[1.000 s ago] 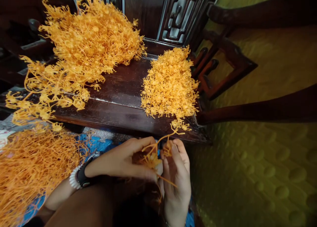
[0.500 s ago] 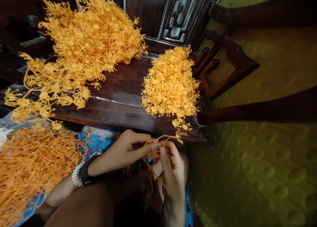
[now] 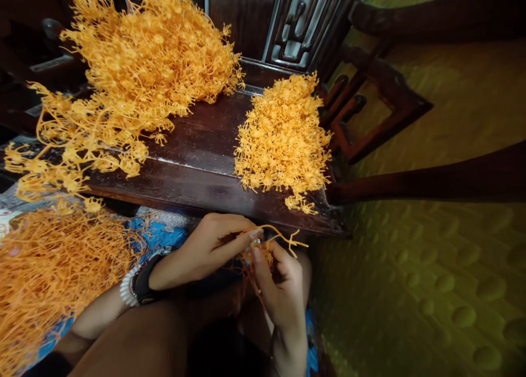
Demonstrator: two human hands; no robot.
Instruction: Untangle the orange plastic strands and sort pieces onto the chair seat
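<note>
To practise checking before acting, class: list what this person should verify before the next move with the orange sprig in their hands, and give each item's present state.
1. Left hand pinches the orange sprig at thumb and forefinger: ok.
2. Right hand also grips the sprig: ok.
3. Sprig is apart from the small pile: ok.
4. Bare table shows between the small pile and the large pile: ok.
5. How many pieces remain on the sprig: cannot tell, the fingers hide its lower part.
</note>
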